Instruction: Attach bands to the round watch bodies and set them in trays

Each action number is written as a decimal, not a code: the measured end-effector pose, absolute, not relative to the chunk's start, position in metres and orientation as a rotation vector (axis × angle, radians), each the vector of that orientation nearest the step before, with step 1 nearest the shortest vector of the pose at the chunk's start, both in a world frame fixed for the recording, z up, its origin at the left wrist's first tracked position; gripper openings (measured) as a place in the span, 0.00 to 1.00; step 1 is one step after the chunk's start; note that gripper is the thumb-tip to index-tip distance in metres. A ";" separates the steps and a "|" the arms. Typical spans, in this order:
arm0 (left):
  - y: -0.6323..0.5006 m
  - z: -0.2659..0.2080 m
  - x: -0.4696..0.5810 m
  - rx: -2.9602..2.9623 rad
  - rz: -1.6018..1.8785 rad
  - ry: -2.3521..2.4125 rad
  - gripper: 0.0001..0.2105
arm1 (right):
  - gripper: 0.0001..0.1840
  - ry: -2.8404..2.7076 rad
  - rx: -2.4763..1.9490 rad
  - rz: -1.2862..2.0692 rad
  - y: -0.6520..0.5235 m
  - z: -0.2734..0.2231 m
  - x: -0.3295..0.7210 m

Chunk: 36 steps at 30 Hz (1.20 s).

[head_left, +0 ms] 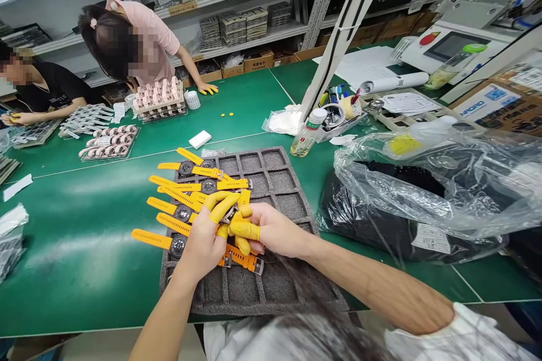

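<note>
Yellow finger cots cover fingertips on both my hands. My left hand (207,237) is closed around a watch (231,214) with a dark case, and an orange strap end rises beside it. From the other side my right hand (271,229) pinches the same watch, its fingers meeting the left ones. The fingers hide most of it. Under my hands lies a dark grey foam tray (277,183) with square compartments. Several orange-strapped watches (183,213) rest across its left half, straps sticking out past the edge.
Right of the tray lies a black bundle in clear plastic (381,208). A bottle (308,132) and a box of tools (345,118) stand behind. Across the green table (84,237), a co-worker in pink (148,39) leans by racks of pink watches (158,98); another person (46,84) sits left.
</note>
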<state>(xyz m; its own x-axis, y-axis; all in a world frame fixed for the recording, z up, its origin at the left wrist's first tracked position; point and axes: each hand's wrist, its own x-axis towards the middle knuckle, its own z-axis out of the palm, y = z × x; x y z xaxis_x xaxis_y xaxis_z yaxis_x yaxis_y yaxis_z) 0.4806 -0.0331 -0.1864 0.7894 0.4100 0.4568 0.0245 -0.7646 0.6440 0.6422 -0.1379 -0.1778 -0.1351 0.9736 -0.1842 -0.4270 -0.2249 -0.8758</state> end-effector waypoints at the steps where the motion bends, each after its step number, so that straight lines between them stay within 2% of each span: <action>1: -0.033 -0.186 0.481 2.342 0.783 0.308 0.35 | 0.28 -0.809 -0.958 1.614 -0.138 -0.178 0.642; 7: -0.032 -0.180 0.482 2.301 0.782 0.287 0.32 | 0.27 -0.738 -0.921 1.577 -0.137 -0.179 0.640; 15: -0.039 -0.179 0.478 2.118 0.675 0.201 0.25 | 0.31 -0.620 -0.831 1.515 -0.138 -0.177 0.632; 21: -0.041 -0.178 0.482 2.245 0.760 0.225 0.23 | 0.30 -0.613 -0.826 1.506 -0.138 -0.174 0.627; 36: -0.047 -0.149 0.474 2.344 0.705 0.110 0.32 | 0.30 -0.578 -0.870 1.505 -0.153 -0.146 0.621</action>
<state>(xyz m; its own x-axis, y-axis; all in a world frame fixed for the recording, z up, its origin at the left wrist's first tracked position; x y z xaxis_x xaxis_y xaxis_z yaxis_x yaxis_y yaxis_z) 0.4737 -0.0473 -0.1487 0.8499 0.2592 0.4588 -0.1076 -0.7670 0.6326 0.6214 -0.1528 -0.1464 0.0253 0.9822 -0.1861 -0.6054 -0.1331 -0.7847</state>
